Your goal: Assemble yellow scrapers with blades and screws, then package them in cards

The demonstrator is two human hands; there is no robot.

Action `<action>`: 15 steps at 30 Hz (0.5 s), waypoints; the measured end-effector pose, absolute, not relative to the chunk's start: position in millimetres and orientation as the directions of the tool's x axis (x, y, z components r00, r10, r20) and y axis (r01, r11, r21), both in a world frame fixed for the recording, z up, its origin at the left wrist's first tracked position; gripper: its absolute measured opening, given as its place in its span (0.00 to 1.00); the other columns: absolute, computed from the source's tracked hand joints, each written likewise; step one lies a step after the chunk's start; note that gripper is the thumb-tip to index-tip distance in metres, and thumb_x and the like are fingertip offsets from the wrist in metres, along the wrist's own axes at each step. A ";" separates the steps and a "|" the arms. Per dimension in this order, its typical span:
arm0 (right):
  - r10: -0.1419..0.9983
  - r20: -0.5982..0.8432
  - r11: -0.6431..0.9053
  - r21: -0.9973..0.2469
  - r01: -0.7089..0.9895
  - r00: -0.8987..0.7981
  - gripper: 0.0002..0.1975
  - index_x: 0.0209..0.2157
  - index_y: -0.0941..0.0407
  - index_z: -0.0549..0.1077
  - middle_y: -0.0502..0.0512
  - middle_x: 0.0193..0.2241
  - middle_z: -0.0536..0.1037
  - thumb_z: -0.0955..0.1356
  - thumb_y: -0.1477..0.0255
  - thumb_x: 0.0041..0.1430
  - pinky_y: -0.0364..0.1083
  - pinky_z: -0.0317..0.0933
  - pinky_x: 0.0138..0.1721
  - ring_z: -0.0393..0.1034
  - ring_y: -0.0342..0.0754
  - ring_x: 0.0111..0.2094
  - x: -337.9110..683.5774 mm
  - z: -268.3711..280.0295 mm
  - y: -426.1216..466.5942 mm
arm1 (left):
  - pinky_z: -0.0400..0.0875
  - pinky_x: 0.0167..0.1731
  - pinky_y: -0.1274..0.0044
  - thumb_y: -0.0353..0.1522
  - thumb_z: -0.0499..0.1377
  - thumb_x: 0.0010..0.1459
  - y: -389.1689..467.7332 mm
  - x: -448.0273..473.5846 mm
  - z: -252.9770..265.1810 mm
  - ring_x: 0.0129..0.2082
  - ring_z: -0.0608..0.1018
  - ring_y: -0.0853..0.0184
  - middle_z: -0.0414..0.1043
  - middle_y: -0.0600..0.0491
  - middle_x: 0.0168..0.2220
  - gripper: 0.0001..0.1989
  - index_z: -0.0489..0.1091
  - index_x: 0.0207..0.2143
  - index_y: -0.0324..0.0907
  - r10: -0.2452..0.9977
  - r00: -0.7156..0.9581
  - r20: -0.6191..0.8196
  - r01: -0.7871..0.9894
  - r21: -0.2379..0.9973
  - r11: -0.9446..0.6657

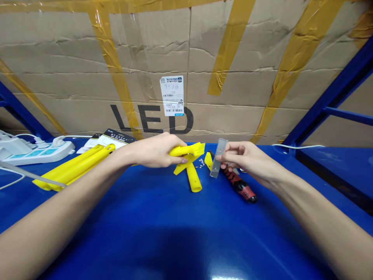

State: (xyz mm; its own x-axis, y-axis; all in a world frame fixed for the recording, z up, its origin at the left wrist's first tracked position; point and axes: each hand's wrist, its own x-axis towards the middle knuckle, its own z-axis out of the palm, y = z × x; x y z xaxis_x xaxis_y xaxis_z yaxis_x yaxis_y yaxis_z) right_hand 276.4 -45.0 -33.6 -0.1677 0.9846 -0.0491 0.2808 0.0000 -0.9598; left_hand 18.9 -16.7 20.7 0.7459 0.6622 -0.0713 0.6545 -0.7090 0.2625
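My left hand (163, 151) is closed around a yellow plastic scraper handle (194, 149), its wide end pointing right. In my right hand (243, 157), a flat grey metal blade (218, 159) is pinched upright between thumb and fingers, apart from the scraper handle. Below the left hand, another yellow handle (194, 179) lies on the blue table. Several small screws (201, 163) are scattered between the hands. A small yellow plate (208, 160) lies behind the blade, partly hidden. Under the right hand rests a red and black screwdriver (240, 186), its front end covered by the fingers.
More yellow handles (72, 167) lie at the left, near black and white packaging cards (115, 137). A white power strip (40, 153) with plugs and cables is at the far left. A large taped carton (151, 58) stands behind the blue table (163, 233), between blue metal posts (329, 93).
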 end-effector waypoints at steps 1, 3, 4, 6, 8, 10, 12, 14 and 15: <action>0.987 -0.026 0.015 -0.968 0.250 -0.160 0.11 0.27 0.58 0.74 0.52 0.24 0.79 0.77 0.68 0.47 0.40 0.59 0.25 0.69 0.41 0.24 275.2 -34.1 -45.0 | 0.55 0.25 0.78 0.38 0.57 0.63 -16.5 19.1 19.5 0.24 0.67 0.71 0.70 0.58 0.26 0.11 0.73 0.34 0.41 0.648 0.758 -0.077 0.642 0.269 -0.718; 0.990 0.019 0.043 -0.985 0.170 -0.141 0.09 0.27 0.58 0.74 0.54 0.26 0.79 0.75 0.69 0.49 0.41 0.60 0.25 0.69 0.40 0.24 273.2 -35.0 -45.0 | 0.57 0.26 0.78 0.37 0.56 0.64 -15.8 19.7 16.1 0.25 0.70 0.71 0.72 0.57 0.28 0.11 0.73 0.36 0.40 0.626 0.777 -0.060 0.619 0.252 -0.744; 0.990 0.038 0.055 -0.990 0.128 -0.137 0.09 0.26 0.58 0.74 0.54 0.27 0.80 0.75 0.69 0.49 0.41 0.60 0.25 0.68 0.40 0.24 272.7 -35.5 -44.8 | 0.59 0.27 0.77 0.36 0.55 0.65 -15.5 20.2 14.0 0.27 0.72 0.70 0.73 0.55 0.29 0.10 0.73 0.37 0.40 0.621 0.783 -0.038 0.613 0.214 -0.760; 0.986 0.061 0.071 -0.996 0.059 -0.153 0.12 0.24 0.58 0.72 0.53 0.26 0.78 0.77 0.69 0.48 0.40 0.61 0.25 0.66 0.39 0.22 273.1 -36.7 -44.3 | 0.61 0.30 0.76 0.32 0.55 0.64 -15.2 21.7 10.0 0.31 0.76 0.66 0.76 0.51 0.34 0.07 0.72 0.39 0.40 0.641 0.767 0.021 0.639 0.062 -0.767; 0.978 0.058 0.059 -0.998 0.001 -0.200 0.15 0.23 0.57 0.71 0.51 0.23 0.77 0.79 0.69 0.46 0.40 0.62 0.26 0.67 0.39 0.23 274.8 -38.0 -43.6 | 0.63 0.31 0.74 0.27 0.54 0.63 -15.7 23.9 6.5 0.35 0.78 0.60 0.77 0.46 0.39 0.08 0.71 0.42 0.38 0.679 0.730 0.079 0.682 -0.144 -0.717; 0.972 0.035 0.024 -0.998 -0.051 -0.232 0.15 0.28 0.57 0.73 0.49 0.22 0.77 0.80 0.68 0.45 0.39 0.62 0.27 0.68 0.39 0.24 276.2 -38.9 -43.2 | 0.64 0.30 0.72 0.23 0.52 0.61 -16.4 26.7 3.3 0.37 0.80 0.57 0.76 0.43 0.42 0.13 0.69 0.46 0.38 0.706 0.700 0.112 0.699 -0.313 -0.643; 0.977 0.007 -0.010 -0.997 -0.083 -0.212 0.19 0.36 0.55 0.75 0.46 0.22 0.78 0.81 0.69 0.44 0.37 0.60 0.26 0.68 0.38 0.23 275.8 -39.6 -43.2 | 0.66 0.30 0.72 0.21 0.51 0.60 -16.9 29.6 -0.5 0.36 0.81 0.56 0.76 0.42 0.44 0.16 0.67 0.49 0.38 0.706 0.700 0.113 0.681 -0.406 -0.610; 0.984 -0.024 -0.042 -0.994 -0.099 -0.175 0.24 0.42 0.55 0.76 0.46 0.23 0.79 0.82 0.70 0.42 0.37 0.60 0.26 0.68 0.37 0.24 273.0 -40.5 -43.6 | 0.66 0.30 0.72 0.21 0.52 0.60 -17.2 32.4 -5.3 0.36 0.81 0.57 0.75 0.43 0.44 0.17 0.66 0.51 0.39 0.695 0.712 0.104 0.659 -0.442 -0.609; 0.985 -0.040 -0.058 -0.993 -0.105 -0.167 0.24 0.42 0.55 0.76 0.47 0.24 0.80 0.82 0.70 0.42 0.37 0.61 0.27 0.69 0.37 0.25 270.7 -41.2 -43.9 | 0.66 0.30 0.72 0.21 0.52 0.61 -17.5 33.6 -7.8 0.36 0.81 0.57 0.75 0.44 0.44 0.17 0.66 0.51 0.40 0.690 0.716 0.104 0.652 -0.451 -0.609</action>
State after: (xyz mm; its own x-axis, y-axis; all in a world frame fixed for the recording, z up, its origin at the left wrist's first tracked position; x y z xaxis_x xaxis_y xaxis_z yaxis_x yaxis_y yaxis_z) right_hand 270.7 -43.9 -41.2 -0.1669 0.9852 -0.0399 -0.1048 -0.0580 -0.9928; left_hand 33.6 -17.5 -7.8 0.7161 0.6903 0.1036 0.6524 -0.6092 -0.4509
